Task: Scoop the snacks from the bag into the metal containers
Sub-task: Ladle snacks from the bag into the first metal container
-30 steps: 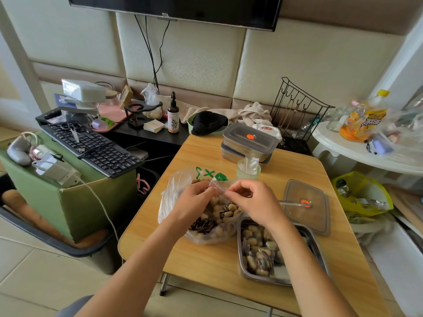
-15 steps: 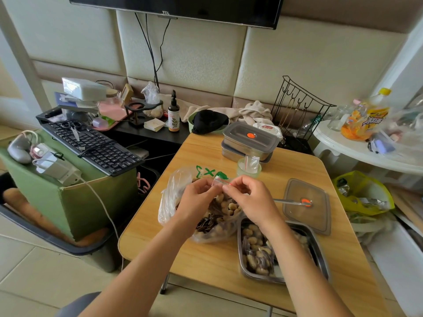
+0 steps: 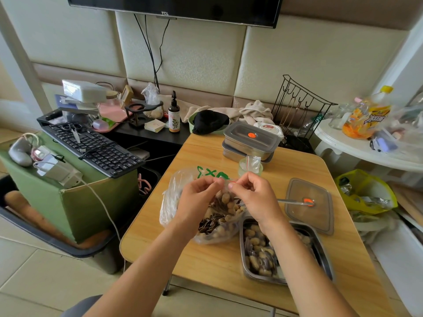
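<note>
A clear plastic bag (image 3: 170,202) with green print holds peanuts and dark seeds on the wooden table (image 3: 206,259). My left hand (image 3: 196,200) and my right hand (image 3: 254,197) hover over the bag's mouth, and both pinch a small clear zip packet between the fingertips. An open metal container (image 3: 320,250) with snacks and small packets stands at the front right, partly hidden under my right forearm. Its lid (image 3: 309,207) lies behind it, a metal spoon (image 3: 293,202) resting on top. Two closed metal containers (image 3: 249,143) are stacked at the table's back.
A small cup (image 3: 250,168) with a plastic packet stands behind the bag. A keyboard (image 3: 91,145) lies on a green box to the left. A black wire rack (image 3: 299,110) and a white round table (image 3: 366,149) with bottles are at the right. A yellow-green bag (image 3: 366,191) hangs beside the table.
Both hands have lifted slightly and moved closer together over the bag, still pinching the small packet. The bag has shifted a little.
</note>
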`<action>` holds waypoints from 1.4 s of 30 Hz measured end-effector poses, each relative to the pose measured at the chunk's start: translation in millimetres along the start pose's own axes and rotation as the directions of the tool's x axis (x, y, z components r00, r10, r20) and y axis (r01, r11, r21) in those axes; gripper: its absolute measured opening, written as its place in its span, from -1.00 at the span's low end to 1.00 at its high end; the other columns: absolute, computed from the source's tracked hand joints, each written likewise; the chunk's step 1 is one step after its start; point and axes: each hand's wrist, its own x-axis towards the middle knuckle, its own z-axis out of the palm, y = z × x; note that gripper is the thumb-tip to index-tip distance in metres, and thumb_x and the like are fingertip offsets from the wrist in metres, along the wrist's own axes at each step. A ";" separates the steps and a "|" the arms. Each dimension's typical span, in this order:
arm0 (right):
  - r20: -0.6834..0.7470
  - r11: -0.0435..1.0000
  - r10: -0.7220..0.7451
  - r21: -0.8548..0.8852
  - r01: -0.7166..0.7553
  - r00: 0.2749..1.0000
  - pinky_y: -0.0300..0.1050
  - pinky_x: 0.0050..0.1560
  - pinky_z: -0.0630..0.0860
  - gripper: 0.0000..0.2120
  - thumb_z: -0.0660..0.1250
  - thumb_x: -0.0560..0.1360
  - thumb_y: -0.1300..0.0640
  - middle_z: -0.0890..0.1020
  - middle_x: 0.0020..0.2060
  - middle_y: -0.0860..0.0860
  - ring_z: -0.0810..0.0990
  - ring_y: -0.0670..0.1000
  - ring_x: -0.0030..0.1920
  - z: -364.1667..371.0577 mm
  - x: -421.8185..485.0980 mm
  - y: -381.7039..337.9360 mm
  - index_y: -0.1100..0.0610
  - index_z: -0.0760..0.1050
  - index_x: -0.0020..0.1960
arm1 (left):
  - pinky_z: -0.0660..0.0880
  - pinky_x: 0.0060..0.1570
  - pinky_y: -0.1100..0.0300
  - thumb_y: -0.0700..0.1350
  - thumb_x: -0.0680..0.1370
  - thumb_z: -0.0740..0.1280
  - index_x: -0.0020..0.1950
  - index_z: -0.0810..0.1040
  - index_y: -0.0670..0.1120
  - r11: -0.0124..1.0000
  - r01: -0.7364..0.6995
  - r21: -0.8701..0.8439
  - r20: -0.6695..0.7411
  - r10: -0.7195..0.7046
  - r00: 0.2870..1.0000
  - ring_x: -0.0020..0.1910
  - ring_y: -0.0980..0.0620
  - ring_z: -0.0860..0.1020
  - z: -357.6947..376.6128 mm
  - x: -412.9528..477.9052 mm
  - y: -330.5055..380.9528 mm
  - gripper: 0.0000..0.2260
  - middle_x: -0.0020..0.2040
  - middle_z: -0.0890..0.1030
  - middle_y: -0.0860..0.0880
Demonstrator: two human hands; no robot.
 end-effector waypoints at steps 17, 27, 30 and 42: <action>-0.012 0.993 0.028 0.114 -0.026 1.000 0.06 0.15 0.61 -0.80 0.49 0.52 0.23 0.72 -0.09 0.17 0.68 0.16 0.08 4.2 -0.3 -2.4 0.15 0.50 -0.22 | 0.65 -0.12 0.22 -0.04 0.59 0.44 0.08 0.69 -0.23 0.999 0.034 -0.038 -0.001 -0.035 0.999 -0.10 -0.04 0.73 0.1 2.3 -1.5 -0.75 -0.05 0.75 -0.16; -0.029 0.996 -0.002 0.090 0.005 1.000 -0.05 0.07 0.63 -0.78 0.47 0.53 0.28 0.71 -0.12 0.15 0.69 0.11 0.05 9.6 -1.1 -0.7 0.14 0.48 -0.22 | 0.62 0.16 -0.12 -0.06 0.63 0.40 0.02 0.67 -0.25 0.999 -0.013 0.042 -0.053 0.015 0.998 0.00 -0.26 0.68 3.3 0.7 -2.6 -0.76 -0.06 0.69 -0.27; -0.050 0.997 -0.012 0.075 0.016 0.999 0.07 0.08 0.64 -0.77 0.47 0.52 0.29 0.69 -0.16 0.15 0.68 0.16 0.00 12.6 -0.6 1.4 0.16 0.46 -0.23 | 0.62 0.16 -0.15 -0.08 0.64 0.38 0.01 0.66 -0.28 0.999 -0.023 0.049 -0.049 0.026 0.998 0.00 -0.28 0.68 3.9 1.2 -2.8 -0.75 -0.05 0.68 -0.31; -0.040 0.998 -0.041 0.040 0.043 0.998 -0.06 0.02 0.64 -0.75 0.46 0.53 0.29 0.71 -0.14 0.12 0.70 0.05 0.01 11.0 2.2 2.9 0.14 0.45 -0.24 | 0.67 -0.03 0.17 -0.05 0.63 0.40 0.03 0.70 -0.16 0.990 -0.052 0.132 0.021 0.050 0.999 -0.06 0.00 0.72 1.0 0.6 -2.0 -0.82 -0.12 0.75 -0.07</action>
